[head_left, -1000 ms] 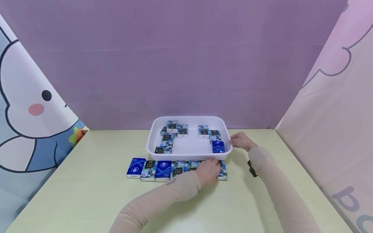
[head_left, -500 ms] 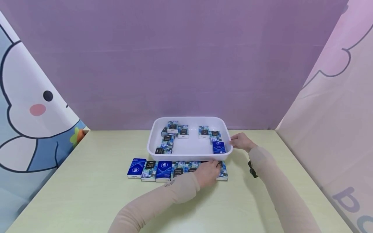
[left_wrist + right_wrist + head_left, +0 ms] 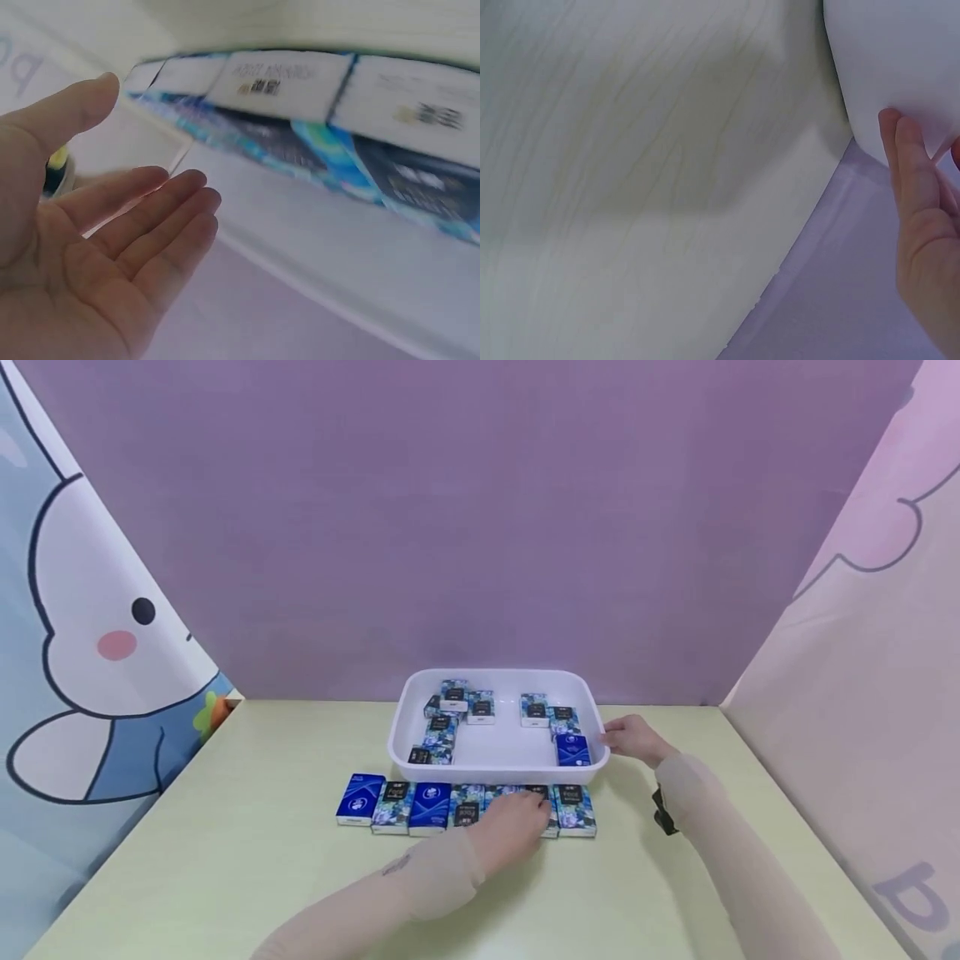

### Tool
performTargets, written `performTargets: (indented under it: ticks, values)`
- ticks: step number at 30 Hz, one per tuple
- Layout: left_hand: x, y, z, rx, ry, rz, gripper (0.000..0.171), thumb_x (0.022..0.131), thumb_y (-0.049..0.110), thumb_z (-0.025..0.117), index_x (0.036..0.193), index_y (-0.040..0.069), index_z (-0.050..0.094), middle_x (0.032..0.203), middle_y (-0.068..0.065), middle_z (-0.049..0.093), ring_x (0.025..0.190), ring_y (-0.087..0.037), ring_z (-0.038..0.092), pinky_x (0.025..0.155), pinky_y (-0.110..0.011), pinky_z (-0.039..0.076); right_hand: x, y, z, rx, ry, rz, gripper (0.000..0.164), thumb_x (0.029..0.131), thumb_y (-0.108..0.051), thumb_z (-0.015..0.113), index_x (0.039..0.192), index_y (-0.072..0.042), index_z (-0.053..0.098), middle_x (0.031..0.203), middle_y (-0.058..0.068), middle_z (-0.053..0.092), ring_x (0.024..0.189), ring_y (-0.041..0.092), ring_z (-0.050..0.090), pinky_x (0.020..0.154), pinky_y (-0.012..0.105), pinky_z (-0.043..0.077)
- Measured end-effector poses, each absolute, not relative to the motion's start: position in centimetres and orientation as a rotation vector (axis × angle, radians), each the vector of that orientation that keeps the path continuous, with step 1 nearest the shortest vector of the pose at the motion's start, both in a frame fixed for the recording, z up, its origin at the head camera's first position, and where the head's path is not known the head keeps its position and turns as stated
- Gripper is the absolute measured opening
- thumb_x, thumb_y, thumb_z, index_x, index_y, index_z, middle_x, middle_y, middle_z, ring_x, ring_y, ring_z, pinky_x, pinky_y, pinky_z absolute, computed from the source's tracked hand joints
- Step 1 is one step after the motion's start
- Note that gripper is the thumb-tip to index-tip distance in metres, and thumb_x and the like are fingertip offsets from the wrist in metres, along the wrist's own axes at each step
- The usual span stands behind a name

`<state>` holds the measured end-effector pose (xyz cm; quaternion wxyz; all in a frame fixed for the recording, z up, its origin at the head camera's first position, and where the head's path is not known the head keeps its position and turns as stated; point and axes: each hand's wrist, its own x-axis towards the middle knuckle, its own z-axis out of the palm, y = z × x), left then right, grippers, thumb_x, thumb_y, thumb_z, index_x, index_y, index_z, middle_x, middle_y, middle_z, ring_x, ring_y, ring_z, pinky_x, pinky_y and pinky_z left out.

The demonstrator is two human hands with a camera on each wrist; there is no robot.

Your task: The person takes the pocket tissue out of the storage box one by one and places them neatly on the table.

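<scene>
My left hand [image 3: 510, 831] reaches over the right part of a row of small tissue packs in front of a white tray. In the left wrist view its fingers and thumb are apart with nothing between them, beside the floral tissue packs [image 3: 277, 90]. At the row's right end lies a floral pack [image 3: 575, 812]; blue packs [image 3: 430, 808] lie further left. My right hand [image 3: 637, 739] grips the right rim of the white tray [image 3: 495, 774]. In the right wrist view, its fingertips lie along the tray's outer wall [image 3: 900, 60].
Inside the tray, several floral packs [image 3: 442, 731] are gathered at the left. At the right are two floral packs [image 3: 534, 710] and a blue pack [image 3: 572, 749]. A purple backdrop [image 3: 480, 527] stands behind the pale table [image 3: 300, 752], with printed panels [image 3: 112, 760] at the sides.
My left hand has drawn left and slightly toward me, uncovering packs at the row's right end. My right hand stays at the tray rim. The head view has shifted slightly.
</scene>
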<state>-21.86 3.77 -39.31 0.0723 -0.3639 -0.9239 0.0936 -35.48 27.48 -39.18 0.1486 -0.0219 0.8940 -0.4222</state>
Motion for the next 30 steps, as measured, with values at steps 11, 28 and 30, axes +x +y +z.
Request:
performTargets:
  ticks: [11,28,30]
  values:
    - [-17.6,-3.2,-36.4,-0.954,-2.725,-0.288,0.031,0.084,0.024,0.064,0.112,0.011,0.065,0.111,-0.003,0.066,0.099,-0.017,0.064,0.082,-0.028,0.054,-33.4,28.1,-40.0,-0.139,2.761,-1.272,0.039,0.092,-0.011,0.049,0.121,0.015,0.048,0.121,0.032,0.052,0.108,0.04,0.056,0.088,0.042,0.051]
    - [-25.9,-14.6,-34.1,-0.242,-2.721,-1.228,0.034,0.093,0.018,0.051,0.123,0.004,0.056,0.123,-0.016,0.059,0.11,-0.032,0.057,0.091,-0.044,0.05,-31.9,28.1,-39.9,-0.164,2.782,-1.266,0.05,0.092,-0.027,0.053,0.128,0.007,0.046,0.127,0.028,0.05,0.116,0.043,0.049,0.095,0.056,0.042]
    - [-27.4,-15.3,-34.4,-0.184,-2.785,-1.222,0.037,0.093,0.02,0.051,0.126,0.002,0.053,0.126,-0.017,0.056,0.114,-0.034,0.054,0.095,-0.047,0.047,-31.9,27.9,-39.7,-0.162,2.778,-1.251,0.05,0.092,-0.026,0.053,0.128,0.007,0.046,0.128,0.028,0.049,0.116,0.043,0.049,0.095,0.056,0.042]
